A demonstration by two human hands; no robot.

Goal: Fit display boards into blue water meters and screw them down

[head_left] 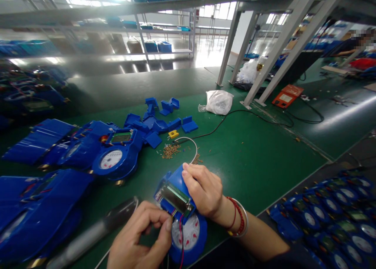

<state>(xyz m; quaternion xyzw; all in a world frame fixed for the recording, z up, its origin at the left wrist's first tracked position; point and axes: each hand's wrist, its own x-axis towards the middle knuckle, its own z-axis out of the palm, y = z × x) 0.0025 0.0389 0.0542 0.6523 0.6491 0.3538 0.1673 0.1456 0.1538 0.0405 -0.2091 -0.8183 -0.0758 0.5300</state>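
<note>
A blue meter housing (201,235) with a round white dial stands at the front edge of the green table. Its upper part holds a green circuit board (176,198), and red and black wires hang over the dial. My right hand (204,188) is closed round the top right of the housing, near a white cable. Thumb and forefinger of my left hand (143,235) are pinched together at the wires beside the board. A dark and grey cylindrical tool (96,229) lies behind my left hand, blurred.
Several blue meters (111,159) crowd the left. Blue plastic pieces (151,124), a yellow part (173,134), brass screws (170,151) and a white bag (219,102) lie beyond my hands. Metal posts and an orange box (287,96) stand back right; more meters (329,214) sit lower right.
</note>
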